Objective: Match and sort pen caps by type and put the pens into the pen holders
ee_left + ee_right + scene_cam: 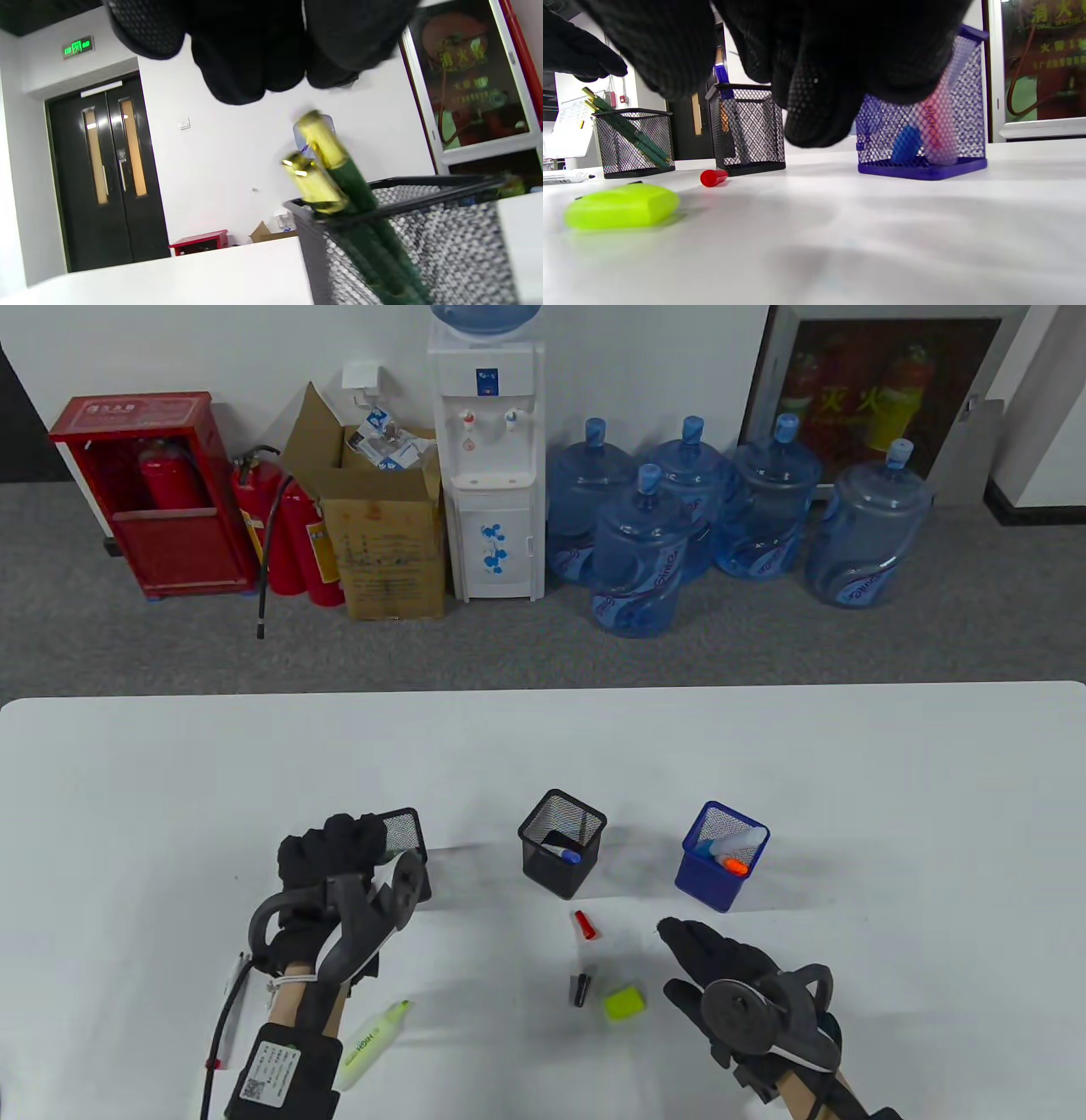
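Table, from above. The left hand (339,857) hangs over the left black mesh holder (405,824); its fingers curl downward, and no view shows anything in them. In the left wrist view two green pens with gold ends (326,169) lean inside that holder, just below the fingertips (242,80) and apart from them, so the deposit looks complete. The right hand (721,976) lies low over the table with fingers stretched forward and holding nothing, near the loose caps.

Task items. A middle black mesh holder (562,841) contains a blue-tipped marker (562,853). The blue mesh holder (721,857) contains highlighters, one with an orange tip (735,865). Loose on the table lie a red cap (585,926), a small black cap (580,988) and a yellow-green highlighter cap (624,1001), the last two just beside each other. An uncapped yellow-green highlighter (371,1042) lies beside the left forearm.

Step in hand, as a judgement: fetching the yellow-green cap to pair with the highlighter. The cap is short and blocky; a pinch across its flat faces by thumb and forefinger should hold it without nudging the black cap alongside. The left hand can then lift the highlighter by its barrel, tip clear, so that the cap presses on in line with the barrel. The capped highlighter most likely belongs in the blue holder.
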`<action>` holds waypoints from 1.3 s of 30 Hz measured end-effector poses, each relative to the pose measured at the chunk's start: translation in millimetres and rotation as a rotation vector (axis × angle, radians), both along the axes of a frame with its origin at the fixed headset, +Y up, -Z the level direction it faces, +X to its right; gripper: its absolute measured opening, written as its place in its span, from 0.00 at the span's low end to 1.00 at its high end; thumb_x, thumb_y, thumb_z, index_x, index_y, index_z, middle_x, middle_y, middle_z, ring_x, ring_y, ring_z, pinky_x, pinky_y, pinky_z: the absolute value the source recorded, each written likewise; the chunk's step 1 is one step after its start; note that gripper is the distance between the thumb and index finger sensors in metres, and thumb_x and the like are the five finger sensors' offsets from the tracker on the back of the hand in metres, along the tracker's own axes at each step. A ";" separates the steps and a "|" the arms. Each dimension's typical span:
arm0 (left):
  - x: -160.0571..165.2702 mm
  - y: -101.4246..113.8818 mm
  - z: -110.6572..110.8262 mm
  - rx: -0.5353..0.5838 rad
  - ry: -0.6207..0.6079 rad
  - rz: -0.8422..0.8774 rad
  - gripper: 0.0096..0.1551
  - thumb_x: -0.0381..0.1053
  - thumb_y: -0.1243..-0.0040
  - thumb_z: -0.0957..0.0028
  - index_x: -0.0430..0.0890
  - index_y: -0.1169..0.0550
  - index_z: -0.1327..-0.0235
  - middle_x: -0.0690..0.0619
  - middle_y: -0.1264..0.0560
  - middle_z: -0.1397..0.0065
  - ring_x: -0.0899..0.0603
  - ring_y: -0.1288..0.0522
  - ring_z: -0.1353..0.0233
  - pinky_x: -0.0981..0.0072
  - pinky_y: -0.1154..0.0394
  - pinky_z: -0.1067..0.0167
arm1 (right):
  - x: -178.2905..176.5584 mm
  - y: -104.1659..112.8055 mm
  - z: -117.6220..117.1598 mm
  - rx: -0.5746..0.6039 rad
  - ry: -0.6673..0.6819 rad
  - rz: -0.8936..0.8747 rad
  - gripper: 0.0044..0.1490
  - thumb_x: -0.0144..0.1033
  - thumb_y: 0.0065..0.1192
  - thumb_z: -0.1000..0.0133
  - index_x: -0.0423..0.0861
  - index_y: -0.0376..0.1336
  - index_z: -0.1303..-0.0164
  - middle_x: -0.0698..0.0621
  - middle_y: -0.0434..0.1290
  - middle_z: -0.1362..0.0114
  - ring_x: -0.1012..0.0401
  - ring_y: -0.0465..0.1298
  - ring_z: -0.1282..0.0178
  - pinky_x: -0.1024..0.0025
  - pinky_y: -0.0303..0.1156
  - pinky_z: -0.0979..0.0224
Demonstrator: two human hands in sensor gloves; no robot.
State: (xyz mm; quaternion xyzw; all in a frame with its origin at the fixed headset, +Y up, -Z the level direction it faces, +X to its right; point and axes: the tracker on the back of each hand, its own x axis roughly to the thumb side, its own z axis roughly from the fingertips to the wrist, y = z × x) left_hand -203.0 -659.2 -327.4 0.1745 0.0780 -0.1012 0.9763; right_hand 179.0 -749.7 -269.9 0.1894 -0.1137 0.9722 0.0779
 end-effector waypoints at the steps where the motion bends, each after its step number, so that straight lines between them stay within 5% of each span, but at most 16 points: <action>1: 0.0 -0.1 2.6 0.014 -0.002 0.024 0.34 0.56 0.40 0.55 0.61 0.27 0.30 0.50 0.28 0.23 0.41 0.21 0.31 0.40 0.32 0.27 | 0.9 -1.1 -0.2 -0.004 -0.005 0.002 0.46 0.55 0.62 0.57 0.51 0.61 0.26 0.50 0.74 0.27 0.64 0.85 0.49 0.65 0.85 0.44; 6: 3.3 2.4 32.3 0.104 -0.074 0.143 0.35 0.58 0.42 0.55 0.60 0.28 0.29 0.49 0.29 0.22 0.40 0.23 0.31 0.39 0.33 0.28 | 5.3 -2.7 -2.0 0.006 -0.025 0.041 0.45 0.54 0.62 0.56 0.51 0.61 0.27 0.51 0.74 0.28 0.63 0.85 0.46 0.62 0.84 0.41; 12: 13.8 -34.9 72.0 0.030 -0.189 0.243 0.29 0.57 0.41 0.55 0.61 0.22 0.37 0.53 0.22 0.30 0.42 0.18 0.38 0.40 0.28 0.32 | 5.6 -1.7 -0.9 0.030 -0.040 0.072 0.43 0.53 0.62 0.56 0.51 0.63 0.28 0.51 0.76 0.29 0.60 0.85 0.39 0.56 0.83 0.35; 17: 2.1 -61.1 67.3 -0.227 -0.188 0.181 0.33 0.58 0.40 0.56 0.62 0.24 0.33 0.53 0.21 0.28 0.41 0.19 0.35 0.38 0.29 0.31 | 4.9 -2.5 -0.4 0.059 -0.046 0.145 0.42 0.53 0.62 0.56 0.52 0.64 0.29 0.52 0.76 0.30 0.59 0.84 0.37 0.55 0.82 0.33; 22: -6.9 -70.7 60.8 -0.294 -0.163 0.102 0.38 0.62 0.39 0.60 0.62 0.26 0.30 0.53 0.20 0.28 0.40 0.19 0.33 0.38 0.30 0.31 | 7.5 -1.3 0.0 0.070 -0.075 0.181 0.42 0.53 0.62 0.56 0.52 0.64 0.29 0.52 0.76 0.29 0.59 0.84 0.36 0.54 0.82 0.33; 29: -5.2 -79.5 54.8 -0.604 -0.086 -0.028 0.56 0.70 0.32 0.74 0.62 0.32 0.23 0.55 0.17 0.30 0.37 0.25 0.24 0.34 0.36 0.26 | 6.3 1.2 1.1 0.080 -0.079 0.236 0.42 0.51 0.64 0.56 0.52 0.64 0.29 0.52 0.76 0.29 0.59 0.84 0.36 0.53 0.81 0.32; 39: -4.7 -90.6 52.2 -0.655 -0.052 -0.099 0.55 0.66 0.25 0.79 0.62 0.28 0.28 0.59 0.13 0.43 0.43 0.19 0.31 0.37 0.31 0.29 | 5.2 -0.1 0.5 0.115 -0.115 0.296 0.41 0.49 0.67 0.56 0.52 0.65 0.30 0.52 0.77 0.29 0.60 0.84 0.36 0.53 0.81 0.32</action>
